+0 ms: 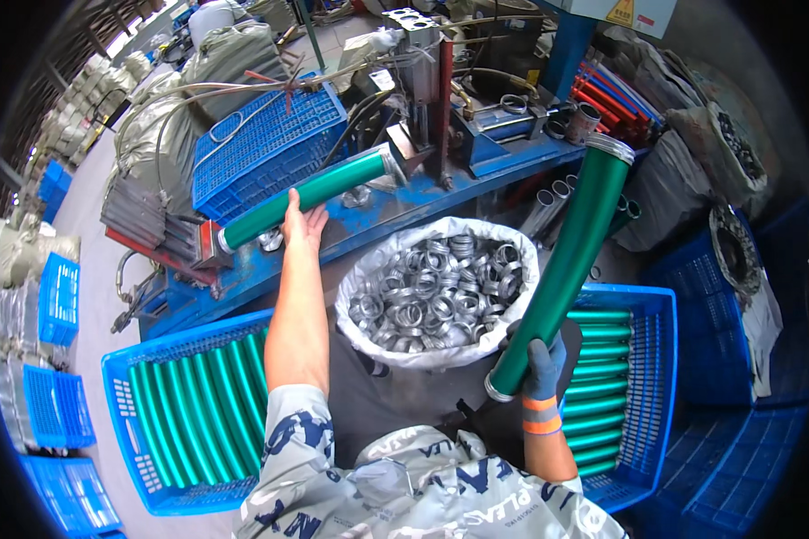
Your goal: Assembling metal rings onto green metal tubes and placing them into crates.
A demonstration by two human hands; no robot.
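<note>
A straight green tube (328, 186) lies slanted across the blue machine, its ends between a block on the left and a fixture on the right. My bare left hand (304, 223) is at its near side, thumb up against it and fingers under it, supporting it. A second, slightly curved green tube (557, 269) stands tilted on my right, a metal ring (609, 146) at its upper end and another at its lower end. My gloved right hand (543, 366) is closed round its lower part. Between my arms sits a white-lined tub (351, 337) full of loose metal rings (440, 301).
Blue crates with rows of green tubes stand at the left (121, 422) and right (661, 377). The blue machine bed (243, 287) crosses ahead, with hoses and a stacked blue crate (270, 135) behind. Red and blue rods (607, 99) lie at the far right.
</note>
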